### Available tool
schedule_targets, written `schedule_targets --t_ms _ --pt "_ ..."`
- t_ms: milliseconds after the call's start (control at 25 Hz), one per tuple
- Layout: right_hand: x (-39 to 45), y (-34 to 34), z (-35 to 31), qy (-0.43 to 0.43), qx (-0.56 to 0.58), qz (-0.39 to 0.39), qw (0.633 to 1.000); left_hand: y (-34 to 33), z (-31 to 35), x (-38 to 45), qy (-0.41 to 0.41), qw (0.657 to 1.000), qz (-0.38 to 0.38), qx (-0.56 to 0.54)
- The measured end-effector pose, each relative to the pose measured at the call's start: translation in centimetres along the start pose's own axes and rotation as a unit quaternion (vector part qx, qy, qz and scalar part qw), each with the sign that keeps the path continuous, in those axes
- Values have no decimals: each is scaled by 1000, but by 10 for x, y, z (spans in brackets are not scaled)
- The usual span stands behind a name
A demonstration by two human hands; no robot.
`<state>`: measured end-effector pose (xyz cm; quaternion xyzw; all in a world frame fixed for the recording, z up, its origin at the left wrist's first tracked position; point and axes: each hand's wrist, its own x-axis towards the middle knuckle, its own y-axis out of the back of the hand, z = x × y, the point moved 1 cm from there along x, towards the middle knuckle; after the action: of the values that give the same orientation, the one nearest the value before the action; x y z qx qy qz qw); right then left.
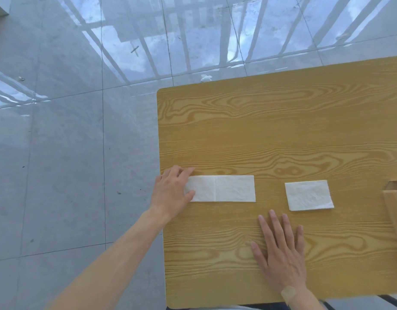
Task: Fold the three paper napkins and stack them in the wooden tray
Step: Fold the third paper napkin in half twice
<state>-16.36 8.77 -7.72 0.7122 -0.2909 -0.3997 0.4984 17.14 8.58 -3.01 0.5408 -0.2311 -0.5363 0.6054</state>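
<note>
A long white napkin (pixel 224 188), folded into a strip with a crease down its middle, lies on the wooden table (pixel 271 130). My left hand (pixel 171 190) rests on its left end, thumb and fingers around the edge. A smaller folded napkin (pixel 309 195) lies to the right. My right hand (pixel 280 249) lies flat on the table below the gap between them, fingers spread, holding nothing. Only a corner of the wooden tray (pixel 394 204) shows at the right edge. A third napkin is not in view.
The table's left edge runs just beside my left hand, with grey glossy floor tiles (pixel 70 153) beyond it. A small crumpled white scrap (pixel 206 78) lies on the floor past the table's far edge.
</note>
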Motion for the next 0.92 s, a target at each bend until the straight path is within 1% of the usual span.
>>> schedule_targets --t_ms 240,360,400,480,560,600,760,920 --pt "3 -3 -1 -17 -21 -31 999 9 3 17 76 994 -78 -20" --pt "3 -2 -1 -21 -18 -32 999 10 4 17 86 989 -121 -26" --pt "3 -1 -2 -20 -18 -31 999 11 3 16 94 986 -128 -51" --pt "3 0 -2 -18 -16 -29 999 16 2 14 128 973 -133 -141" --pt "3 -1 -1 -15 -15 -27 999 23 2 12 168 944 -138 -250" --pt "3 -1 0 -14 -15 -27 999 27 3 12 179 932 -136 -286" --pt "3 -2 0 -11 -7 -24 1000 44 20 11 177 900 -118 -382" --pt "3 -2 0 -11 -4 -24 1000 43 51 13 154 884 -123 -423"
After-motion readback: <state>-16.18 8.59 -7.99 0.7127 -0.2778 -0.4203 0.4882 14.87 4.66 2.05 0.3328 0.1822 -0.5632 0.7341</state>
